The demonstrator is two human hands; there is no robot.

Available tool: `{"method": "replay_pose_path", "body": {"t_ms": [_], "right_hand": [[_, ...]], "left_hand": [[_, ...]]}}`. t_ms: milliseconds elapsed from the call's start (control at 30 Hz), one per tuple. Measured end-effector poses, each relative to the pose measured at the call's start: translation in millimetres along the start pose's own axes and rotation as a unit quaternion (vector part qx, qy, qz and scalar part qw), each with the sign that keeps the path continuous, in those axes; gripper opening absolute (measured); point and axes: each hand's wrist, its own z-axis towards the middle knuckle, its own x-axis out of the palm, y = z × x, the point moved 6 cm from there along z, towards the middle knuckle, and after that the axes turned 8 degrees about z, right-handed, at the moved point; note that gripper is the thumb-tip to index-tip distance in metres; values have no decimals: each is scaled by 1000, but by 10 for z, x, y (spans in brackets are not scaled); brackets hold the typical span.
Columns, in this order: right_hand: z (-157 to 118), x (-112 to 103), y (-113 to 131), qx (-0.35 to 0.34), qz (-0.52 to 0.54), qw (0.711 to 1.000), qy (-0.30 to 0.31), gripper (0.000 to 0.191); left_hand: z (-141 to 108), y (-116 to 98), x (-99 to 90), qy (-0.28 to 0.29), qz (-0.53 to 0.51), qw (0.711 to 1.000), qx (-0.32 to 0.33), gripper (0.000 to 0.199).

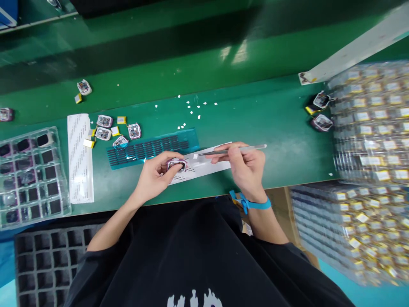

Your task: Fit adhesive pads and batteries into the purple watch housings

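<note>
My left hand (pixel 153 177) is closed round a small watch case (pixel 180 162), its open side with the inner electronics facing up. Tweezers (pixel 255 147) lie between the thumb and fingers of my right hand (pixel 247 170), pointing left. By their tip is a small white square piece (pixel 195 157); I cannot tell whether the tip grips it. Beneath both hands lies a white printed backing strip (pixel 207 167). Just behind my left hand is a blue sheet (pixel 111 160) bearing rows of black strips.
Several open watch cases (pixel 104 133) with yellow-edged batteries (pixel 121 120) lie at the left, near another white strip (pixel 79 157) and a clear tray (pixel 60 170). White bits (pixel 191 112) dot the bench. Stacked battery trays (pixel 370 123) and two cases (pixel 322 122) are at the right.
</note>
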Motion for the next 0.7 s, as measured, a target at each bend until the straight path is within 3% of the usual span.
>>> {"method": "replay_pose_path", "body": {"t_ms": [167, 267, 467, 700], "right_hand": [[-37, 334, 200, -20, -3, 999, 34, 42], [-30, 451, 242, -50, -4, 997, 54, 39], [-4, 474, 220, -77, -9, 995, 68, 39], [-2, 458, 153, -43, -29, 997, 60, 40]], "left_hand": [[4, -107, 139, 42, -169, 981, -84, 46], [7, -107, 171, 43, -194, 976, -90, 42], [6, -65, 178, 27, -213, 971, -105, 38], [3, -44, 171, 27, -213, 970, -113, 38]]}}
